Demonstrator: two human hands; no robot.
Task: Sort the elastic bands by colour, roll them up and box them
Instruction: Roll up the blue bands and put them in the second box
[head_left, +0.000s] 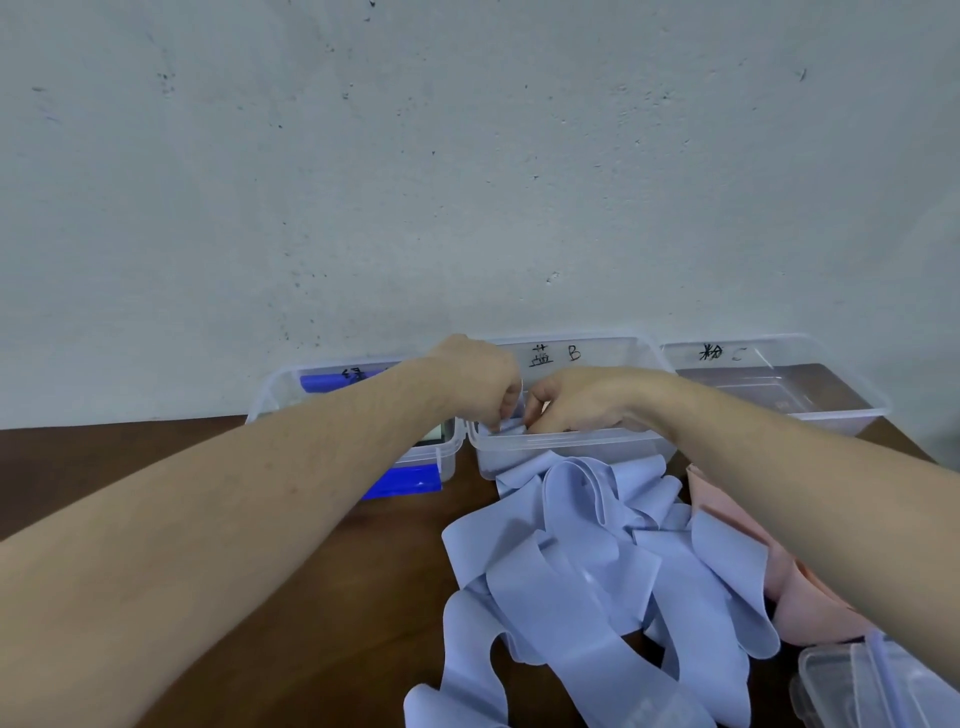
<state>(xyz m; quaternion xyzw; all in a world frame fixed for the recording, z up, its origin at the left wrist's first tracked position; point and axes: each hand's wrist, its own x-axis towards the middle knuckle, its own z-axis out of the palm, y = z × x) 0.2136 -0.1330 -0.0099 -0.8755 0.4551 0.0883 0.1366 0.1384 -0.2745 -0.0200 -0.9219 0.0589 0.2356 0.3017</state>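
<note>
Sorting is judged partly done: a blue roll (511, 425) is pinched by left hand (480, 382) and right hand (576, 400) inside the middle box (571, 444), while loose blue bands (582, 571) and pink bands (810, 608) remain at five o'clock on the table (311, 545).

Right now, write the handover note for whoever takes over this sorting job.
Left hand and right hand: both reach into the middle box, marked B, their fingers pinching a blue band at its near-left corner.
Loose blue bands lie piled on the table in front of that box; pink bands lie to their right, partly under the right forearm.
The right box, marked C, looks empty. The left box is mostly hidden.
Done: one blue band going in.
Left: roll and box the blue pile, then the pink.
</note>
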